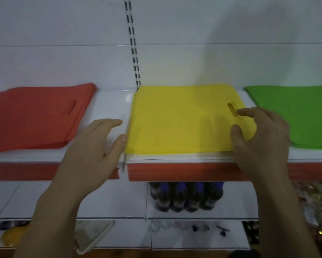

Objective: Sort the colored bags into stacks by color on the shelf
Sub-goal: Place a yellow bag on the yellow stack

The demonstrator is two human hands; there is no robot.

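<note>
Three flat stacks of bags lie side by side on the white shelf (pixel 111 103): an orange-red stack (pixel 35 116) at the left, a yellow stack (pixel 178 120) in the middle, a green stack (pixel 297 112) at the right. My left hand (pixel 98 146) is open beside the yellow stack's left edge, thumb tip touching that edge. My right hand (pixel 262 135) rests with spread fingers over the yellow stack's right side, near its handle cut-out, holding nothing.
The shelf has a red front strip (pixel 184 172). Below it stand several dark bottles with blue caps (pixel 186 198). Lower shelves hold small items, a phone-like flat object (pixel 93 233), and something yellow (pixel 13 237) at the far left. A slotted upright (pixel 133 43) runs up the back wall.
</note>
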